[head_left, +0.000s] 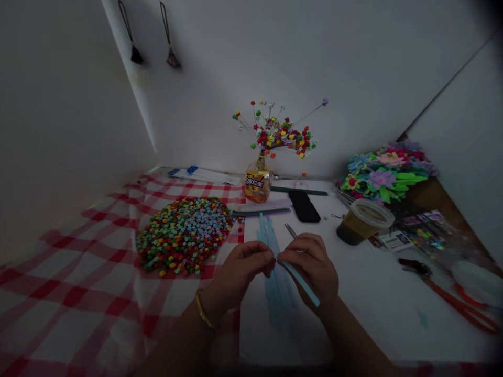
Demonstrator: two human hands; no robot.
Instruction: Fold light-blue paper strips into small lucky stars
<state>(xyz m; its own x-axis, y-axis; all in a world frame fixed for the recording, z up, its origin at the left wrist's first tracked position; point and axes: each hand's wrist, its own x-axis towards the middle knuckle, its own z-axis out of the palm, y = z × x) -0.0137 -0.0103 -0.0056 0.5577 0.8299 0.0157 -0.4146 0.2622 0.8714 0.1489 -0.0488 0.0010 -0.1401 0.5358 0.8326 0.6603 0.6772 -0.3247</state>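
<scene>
A light blue paper strip (304, 287) runs from my fingertips down across my right palm side. My right hand (314, 264) pinches its upper end between thumb and index finger. Touching the same end, my left hand (245, 267) is closed in a pinch, its fingertips meeting those of my right hand. More blue strips (273, 296) lie lengthwise on the white surface beneath both hands. The tips of a metal tool (290, 230) show just beyond my right hand; the rest of it is hidden.
A heap of small coloured paper stars (188, 230) lies at left on the checked cloth (70, 296). Behind stand a bottle of star stems (258, 186) and a black phone (304, 206). At right are a lidded cup (361, 222), pliers (416, 267) and fuzzy flowers (385, 175).
</scene>
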